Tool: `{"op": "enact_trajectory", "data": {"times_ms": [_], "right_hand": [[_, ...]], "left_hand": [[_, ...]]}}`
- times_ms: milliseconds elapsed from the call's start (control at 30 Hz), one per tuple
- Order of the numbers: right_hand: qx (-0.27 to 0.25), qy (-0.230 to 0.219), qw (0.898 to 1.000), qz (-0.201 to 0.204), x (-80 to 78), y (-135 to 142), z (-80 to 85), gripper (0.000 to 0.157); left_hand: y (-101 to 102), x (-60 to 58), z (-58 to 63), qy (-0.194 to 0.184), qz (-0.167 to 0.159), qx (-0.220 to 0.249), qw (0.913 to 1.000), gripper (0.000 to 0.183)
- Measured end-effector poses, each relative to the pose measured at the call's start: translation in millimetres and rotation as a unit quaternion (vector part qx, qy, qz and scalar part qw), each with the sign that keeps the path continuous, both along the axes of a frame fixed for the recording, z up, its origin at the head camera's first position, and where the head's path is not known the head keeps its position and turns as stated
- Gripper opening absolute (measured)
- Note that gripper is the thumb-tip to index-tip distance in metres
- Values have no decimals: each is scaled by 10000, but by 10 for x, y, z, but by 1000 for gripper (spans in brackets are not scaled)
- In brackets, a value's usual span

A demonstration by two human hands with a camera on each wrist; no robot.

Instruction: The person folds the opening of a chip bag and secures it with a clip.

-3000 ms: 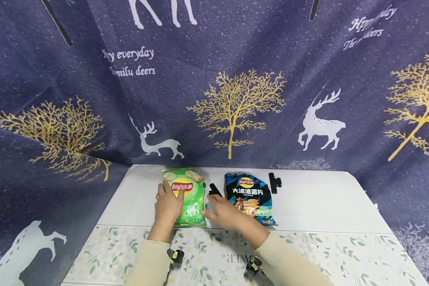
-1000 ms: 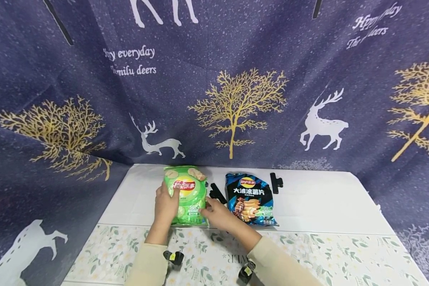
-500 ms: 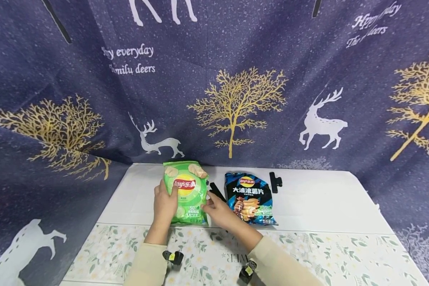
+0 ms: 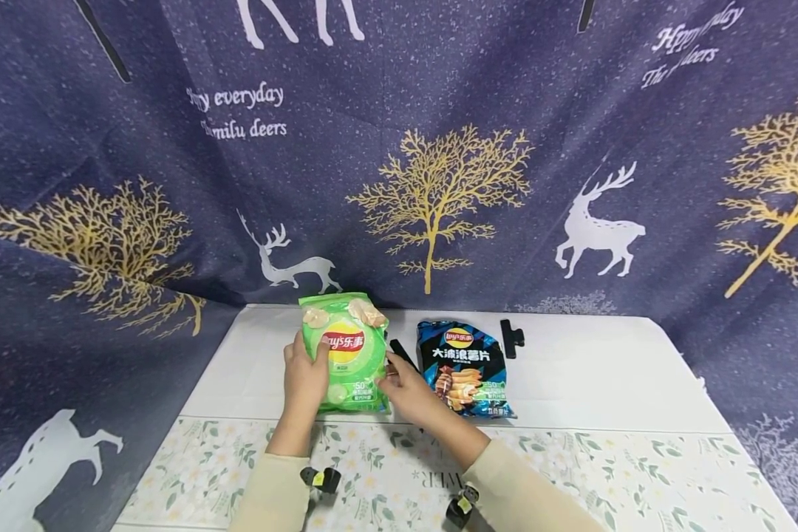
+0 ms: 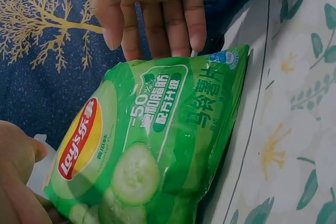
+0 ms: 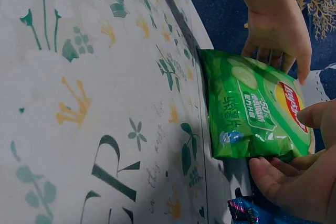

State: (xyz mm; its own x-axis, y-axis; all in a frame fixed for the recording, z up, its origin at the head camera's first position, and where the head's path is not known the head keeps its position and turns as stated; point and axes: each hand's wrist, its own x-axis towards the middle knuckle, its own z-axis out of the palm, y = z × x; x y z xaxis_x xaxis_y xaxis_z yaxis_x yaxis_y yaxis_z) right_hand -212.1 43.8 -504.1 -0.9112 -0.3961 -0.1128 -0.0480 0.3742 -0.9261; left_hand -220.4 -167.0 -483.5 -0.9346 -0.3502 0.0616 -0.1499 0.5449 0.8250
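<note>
A green Lay's chip bag [image 4: 342, 362] is at the back left of the table, its top end tilted up, in the head view. My left hand [image 4: 306, 373] grips its left side, thumb over the front and the other fingers behind the edge. At its right side my right hand [image 4: 408, 388] holds the edge, with fingertips passing behind the bag in the left wrist view. A printed cucumber slice [image 5: 135, 174] shows on the lower front. Just right of the bag lies a black clip [image 4: 404, 353], partly covered by my right hand.
A dark blue Lay's chip bag [image 4: 462, 358] lies right of my right hand. Beyond it is a second black clip [image 4: 510, 340]. The white table [image 4: 592, 377] has a floral front strip [image 4: 605, 458]. A dark deer-print cloth [image 4: 492, 81] hangs behind.
My right hand has moved from beside the clip onto the green bag's right edge. The left hand shifted to its left edge, and the bag's top end has risen.
</note>
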Motion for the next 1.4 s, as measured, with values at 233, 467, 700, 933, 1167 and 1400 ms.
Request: {"op": "enact_trajectory", "data": {"times_ms": [233,467,700,933,1167,1400], "right_hand": [[-37,-2,10000,41,14,10,27,68],[-113,121,9998,-64,52,25,74,65],[-273,250,9991,-207,47,50,76,59],[-490,430,9973,-342,35,57,93,49],[-509,551,9963,-409,2,48,49,45],[-601,494,9958,-479,2,21,74,46]], "left_hand": [[12,7,17,83,5,154,9998,71],[30,28,55,393,65,271,9988,66],[40,51,97,442,79,639,9969,66],[37,77,156,398,245,847,9953,72],[40,97,154,817,394,887,9919,65],[37,113,205,980,338,957,9900,65]]}}
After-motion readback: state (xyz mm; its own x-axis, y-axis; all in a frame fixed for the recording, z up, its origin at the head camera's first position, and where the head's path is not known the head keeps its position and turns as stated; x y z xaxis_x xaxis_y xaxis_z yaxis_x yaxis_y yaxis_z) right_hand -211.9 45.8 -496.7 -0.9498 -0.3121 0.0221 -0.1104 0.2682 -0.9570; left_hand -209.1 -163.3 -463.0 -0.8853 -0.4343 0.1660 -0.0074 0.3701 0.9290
